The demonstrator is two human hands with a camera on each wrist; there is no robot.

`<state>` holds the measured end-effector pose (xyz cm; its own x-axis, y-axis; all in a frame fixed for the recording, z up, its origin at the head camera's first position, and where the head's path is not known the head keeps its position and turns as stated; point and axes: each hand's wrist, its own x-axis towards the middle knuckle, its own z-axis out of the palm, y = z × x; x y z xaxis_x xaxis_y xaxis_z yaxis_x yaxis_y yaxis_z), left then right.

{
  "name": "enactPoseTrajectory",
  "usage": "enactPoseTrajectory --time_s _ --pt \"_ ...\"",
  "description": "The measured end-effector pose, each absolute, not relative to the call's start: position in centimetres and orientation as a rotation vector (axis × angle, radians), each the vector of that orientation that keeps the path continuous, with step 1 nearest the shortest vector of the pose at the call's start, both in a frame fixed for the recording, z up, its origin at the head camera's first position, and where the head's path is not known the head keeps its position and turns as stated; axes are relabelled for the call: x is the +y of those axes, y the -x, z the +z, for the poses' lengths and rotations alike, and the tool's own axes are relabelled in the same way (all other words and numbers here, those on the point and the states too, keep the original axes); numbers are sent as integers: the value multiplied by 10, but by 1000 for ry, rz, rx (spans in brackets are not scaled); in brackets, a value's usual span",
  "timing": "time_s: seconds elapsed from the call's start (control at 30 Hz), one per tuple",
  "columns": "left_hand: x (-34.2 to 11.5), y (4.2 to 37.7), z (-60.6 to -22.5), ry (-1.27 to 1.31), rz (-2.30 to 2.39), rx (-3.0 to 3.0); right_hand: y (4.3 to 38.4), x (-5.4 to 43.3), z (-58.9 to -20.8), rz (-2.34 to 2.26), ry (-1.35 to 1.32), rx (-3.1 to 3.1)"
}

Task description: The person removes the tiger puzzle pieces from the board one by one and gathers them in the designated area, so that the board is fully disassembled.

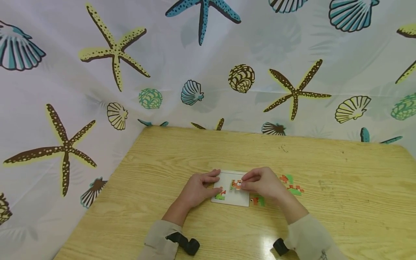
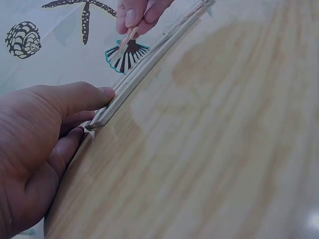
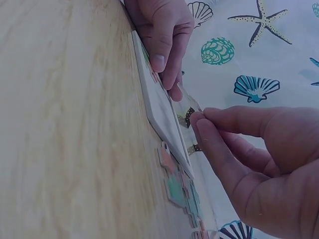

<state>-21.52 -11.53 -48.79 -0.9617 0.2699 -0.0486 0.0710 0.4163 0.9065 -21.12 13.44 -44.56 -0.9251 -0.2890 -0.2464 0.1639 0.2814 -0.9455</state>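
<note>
A white jigsaw puzzle tray (image 1: 234,198) with a raised rim lies flat on the table. My left hand (image 1: 196,188) holds it at its left side, the thumb on top and the other fingers along the edge. Under that thumb, in the tray's lower left corner, sits a green and orange puzzle piece (image 1: 220,196). Above the middle of the tray, my right hand (image 1: 264,183) pinches an orange and white puzzle piece (image 1: 236,184) between thumb and index finger. The right wrist view shows this piece (image 3: 189,97) edge-on and tilted, raised off the tray.
Several loose puzzle pieces lie right of the tray: an orange and green piece (image 1: 258,201) close to its lower right corner, and more pieces (image 1: 295,190) beyond the right hand. The wooden table (image 1: 162,155) meets a cloth (image 1: 221,104) printed with starfish and shells.
</note>
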Motion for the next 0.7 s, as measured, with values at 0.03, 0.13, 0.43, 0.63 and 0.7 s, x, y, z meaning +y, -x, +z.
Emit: enactPoseTrajectory --time_s 0.03,0.13,0.43,0.63,0.7 --pt "-115 215 -488 -303 1578 2477 211 135 -446 -1684 108 2186" --pt "-115 215 -488 -304 1578 2476 210 138 -446 -1675 115 2194" --pt "-116 215 -488 -317 1585 2474 207 149 -443 -1654 143 2206" --pt "-116 215 -488 -325 1591 2464 204 156 -441 -1653 165 2200" --pt "-116 215 -488 -323 1590 2465 202 158 -440 -1635 181 2224"
